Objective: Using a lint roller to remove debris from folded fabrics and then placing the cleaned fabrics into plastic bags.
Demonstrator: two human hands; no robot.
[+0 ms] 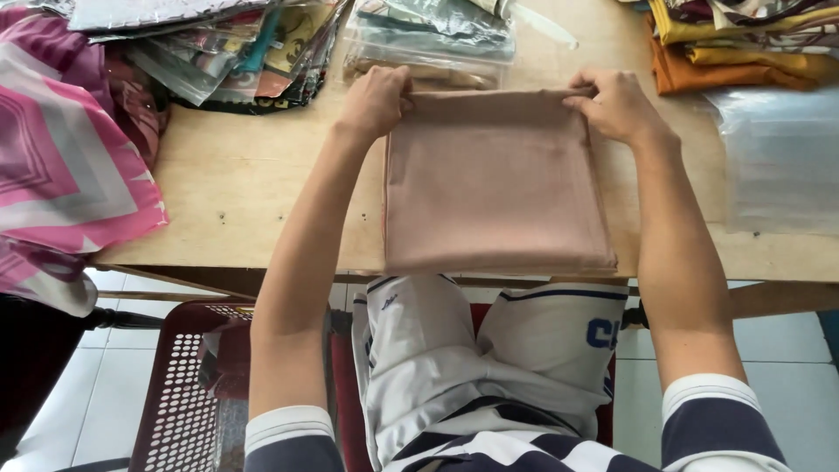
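while arms stretch forward, left hand [376,100], right hand [616,105] fingers pinch folded beige cloth [494,188] far corners.

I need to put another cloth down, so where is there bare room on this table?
Bare wood lies between the pink patterned cloth and the folded beige cloth, which both hands, left hand and right hand, grip at its far corners. A narrower strip runs between it and the clear bags. The far edge is crowded with packed cloths and folded yellow and orange cloths.
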